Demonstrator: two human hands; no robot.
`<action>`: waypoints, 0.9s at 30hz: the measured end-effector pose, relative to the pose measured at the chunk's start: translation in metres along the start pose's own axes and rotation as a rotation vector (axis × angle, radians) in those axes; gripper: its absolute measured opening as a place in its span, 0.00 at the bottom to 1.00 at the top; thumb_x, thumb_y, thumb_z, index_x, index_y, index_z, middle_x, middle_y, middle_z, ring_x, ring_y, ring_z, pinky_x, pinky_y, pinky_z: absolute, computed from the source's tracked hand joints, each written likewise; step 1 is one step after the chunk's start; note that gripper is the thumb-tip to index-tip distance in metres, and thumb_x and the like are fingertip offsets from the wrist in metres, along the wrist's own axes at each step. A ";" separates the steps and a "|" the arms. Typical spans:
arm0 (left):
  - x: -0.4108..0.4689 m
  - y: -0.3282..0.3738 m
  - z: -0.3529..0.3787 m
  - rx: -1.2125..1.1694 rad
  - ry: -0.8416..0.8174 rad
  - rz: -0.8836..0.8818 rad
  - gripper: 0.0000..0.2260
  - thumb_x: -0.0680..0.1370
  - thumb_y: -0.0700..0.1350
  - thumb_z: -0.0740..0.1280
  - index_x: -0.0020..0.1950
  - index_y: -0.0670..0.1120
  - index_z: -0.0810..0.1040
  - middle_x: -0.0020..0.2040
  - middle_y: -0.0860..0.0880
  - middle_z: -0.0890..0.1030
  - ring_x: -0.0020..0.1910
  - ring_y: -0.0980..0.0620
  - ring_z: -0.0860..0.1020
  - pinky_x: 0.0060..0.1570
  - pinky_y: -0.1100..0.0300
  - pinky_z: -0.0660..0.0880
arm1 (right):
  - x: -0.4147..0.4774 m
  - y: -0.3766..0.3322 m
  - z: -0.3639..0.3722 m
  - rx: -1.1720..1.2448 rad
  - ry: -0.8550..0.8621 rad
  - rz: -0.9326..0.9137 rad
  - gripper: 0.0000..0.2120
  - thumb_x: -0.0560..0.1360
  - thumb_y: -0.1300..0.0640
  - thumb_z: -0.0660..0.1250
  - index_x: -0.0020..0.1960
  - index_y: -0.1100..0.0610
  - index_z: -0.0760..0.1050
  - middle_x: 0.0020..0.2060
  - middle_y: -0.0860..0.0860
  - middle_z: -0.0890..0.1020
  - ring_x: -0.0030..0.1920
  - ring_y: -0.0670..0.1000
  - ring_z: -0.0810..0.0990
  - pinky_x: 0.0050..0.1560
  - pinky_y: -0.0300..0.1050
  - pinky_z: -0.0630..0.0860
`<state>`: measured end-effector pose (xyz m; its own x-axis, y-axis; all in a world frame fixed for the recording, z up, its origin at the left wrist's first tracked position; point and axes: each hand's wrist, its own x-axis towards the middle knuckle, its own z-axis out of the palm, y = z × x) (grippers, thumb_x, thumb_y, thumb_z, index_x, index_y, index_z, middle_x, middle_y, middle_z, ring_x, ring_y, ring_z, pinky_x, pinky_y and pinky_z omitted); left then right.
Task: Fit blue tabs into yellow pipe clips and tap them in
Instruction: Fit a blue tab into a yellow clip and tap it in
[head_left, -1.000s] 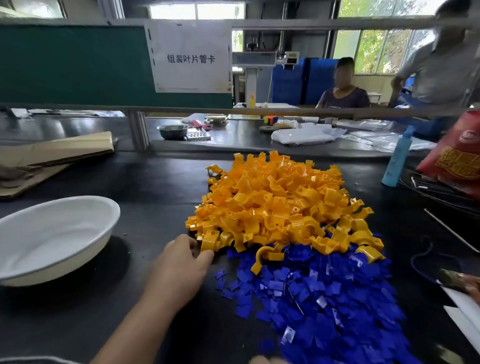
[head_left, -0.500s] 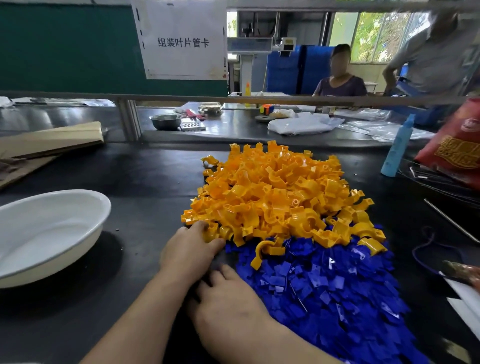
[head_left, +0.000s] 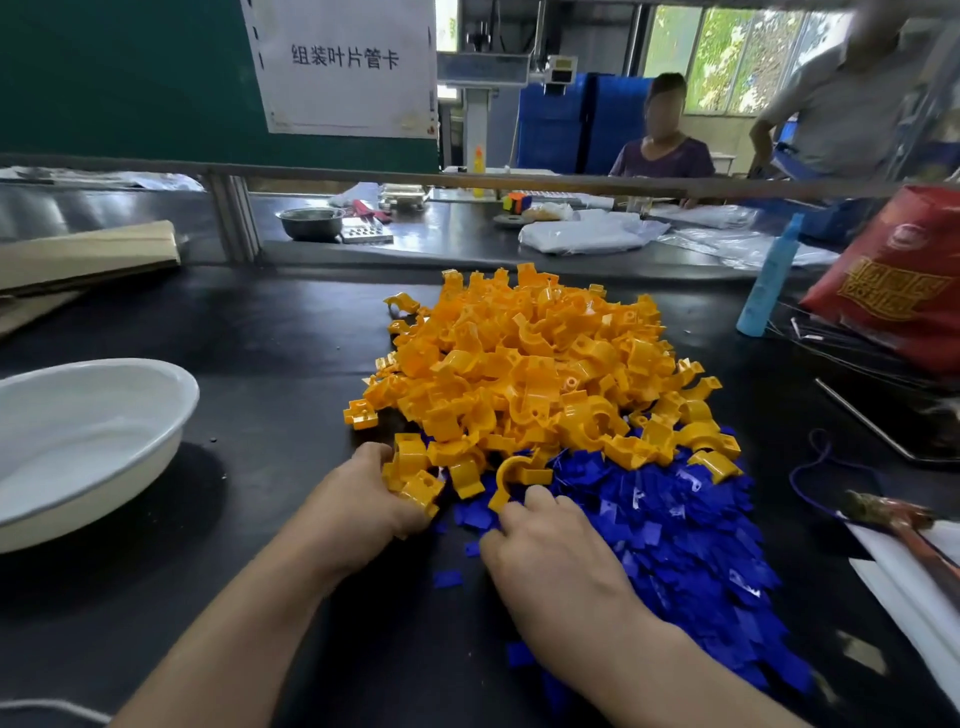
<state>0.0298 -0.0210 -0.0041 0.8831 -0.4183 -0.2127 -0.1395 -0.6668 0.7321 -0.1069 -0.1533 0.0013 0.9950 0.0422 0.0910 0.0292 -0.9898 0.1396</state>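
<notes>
**Head view.** Clock directions are read on the worktable (head_left: 270, 332), with 12 o'clock pointing away from the person.

The yellow pipe clips (head_left: 530, 374) are lying in a loose heap at the table centre. The blue tabs (head_left: 685, 551) are spreading from the heap's 6 o'clock edge toward 5 o'clock, touching and partly underlying the nearest clips.

The left hand (head_left: 363, 499) is working at the heap's 7 o'clock corner. Its fingers are curling round a small cluster of clips and drawing them clear of the heap. One second ago this hand was only resting against that corner.

The right hand (head_left: 556, 561) was barely in frame one second ago. It is now lying on the 9 o'clock edge of the tabs, its knuckles just beside a lone clip (head_left: 511, 475). Its fingers are bending down into the tabs and the fingertips are hidden. Whether they are pinching a tab cannot be told.

Judgement: both hands are now picking stock, clips on the left and tabs on the right. No tab is visibly seated in a clip yet, so fitting and tapping are still to be done.

A white bowl (head_left: 88, 447) is standing at 9 o'clock, well apart from both piles, and nothing is showing in it. A tool with a reddish handle (head_left: 893, 519) is lying untouched at 4 o'clock. It may be serving for the tapping step, but this is an assumption.
</notes>
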 end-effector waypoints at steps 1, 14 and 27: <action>0.000 -0.001 -0.002 -0.056 -0.004 -0.007 0.39 0.66 0.44 0.78 0.73 0.49 0.65 0.53 0.49 0.78 0.47 0.51 0.79 0.50 0.51 0.80 | 0.000 0.001 -0.002 0.007 0.010 0.029 0.09 0.78 0.63 0.58 0.54 0.61 0.74 0.48 0.59 0.76 0.49 0.58 0.68 0.42 0.50 0.59; -0.013 -0.002 -0.001 -0.984 -0.336 -0.042 0.31 0.62 0.32 0.73 0.63 0.49 0.75 0.51 0.35 0.83 0.49 0.39 0.84 0.40 0.52 0.82 | -0.013 0.025 0.006 0.375 0.283 0.269 0.10 0.80 0.56 0.58 0.60 0.47 0.70 0.43 0.45 0.69 0.39 0.46 0.71 0.38 0.41 0.75; -0.025 0.019 0.025 -1.096 -0.348 0.005 0.20 0.66 0.28 0.71 0.56 0.39 0.80 0.48 0.37 0.82 0.42 0.41 0.84 0.39 0.52 0.82 | -0.020 0.032 -0.003 1.191 0.278 0.435 0.11 0.81 0.55 0.56 0.49 0.40 0.73 0.36 0.47 0.80 0.29 0.46 0.78 0.26 0.37 0.74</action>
<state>-0.0065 -0.0384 -0.0011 0.6882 -0.6808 -0.2508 0.4727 0.1586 0.8668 -0.1260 -0.1851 0.0066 0.8953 -0.4267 0.1277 -0.0795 -0.4352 -0.8968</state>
